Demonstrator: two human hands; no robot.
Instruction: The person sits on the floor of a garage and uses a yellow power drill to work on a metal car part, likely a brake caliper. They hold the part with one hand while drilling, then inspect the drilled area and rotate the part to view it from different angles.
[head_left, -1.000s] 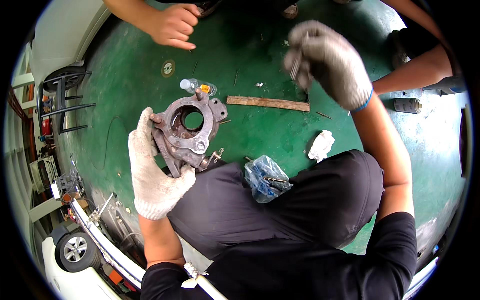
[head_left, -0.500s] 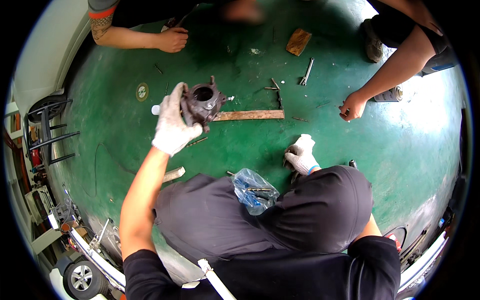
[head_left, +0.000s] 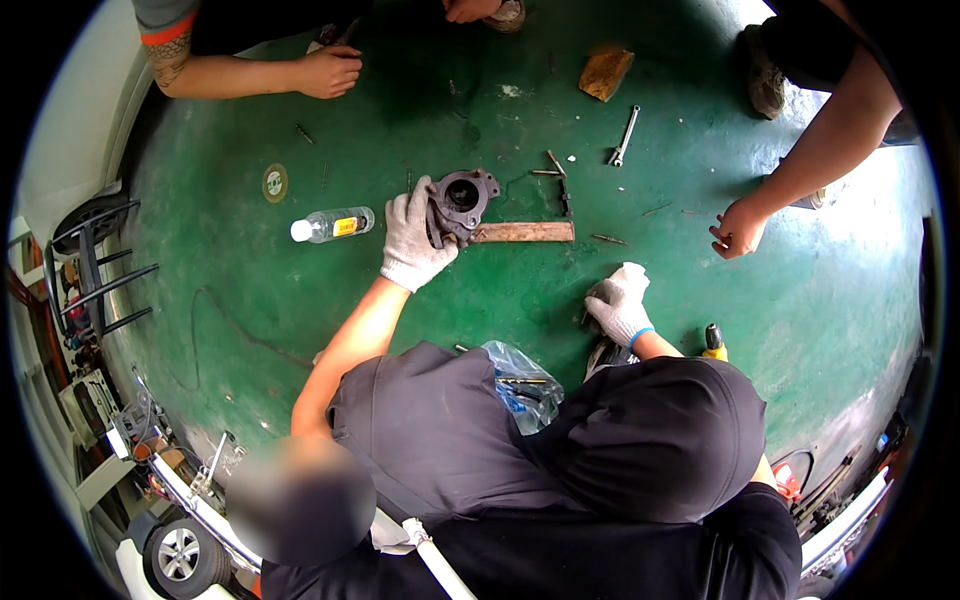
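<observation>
My left hand (head_left: 415, 237), in an off-white knitted glove, is closed around the edge of a dark cast metal housing (head_left: 466, 196) with a round bore and lugged flange. The housing is over the left end of a wooden strip (head_left: 525, 232); whether it rests on it I cannot tell. Left of that hand lies a clear plastic bottle (head_left: 335, 225) with a yellow label. By my right knee my right hand (head_left: 616, 308), gloved too, is closed on a crumpled white piece of cloth or paper (head_left: 629, 275). Part of its fingers is hidden.
Drill bits (head_left: 608, 239), a wrench (head_left: 625, 135), a wood block (head_left: 606, 76) and a cutting disc (head_left: 275, 182) lie on the green floor. A plastic bag (head_left: 525, 385) with bits sits between my legs. A co-worker's hand (head_left: 740, 228) is at right, another's (head_left: 328, 72) at far left.
My left hand has moved right with the housing, and the housing's bore has turned. The bottle, mostly covered before, now shows whole. My right hand stays by the knee.
</observation>
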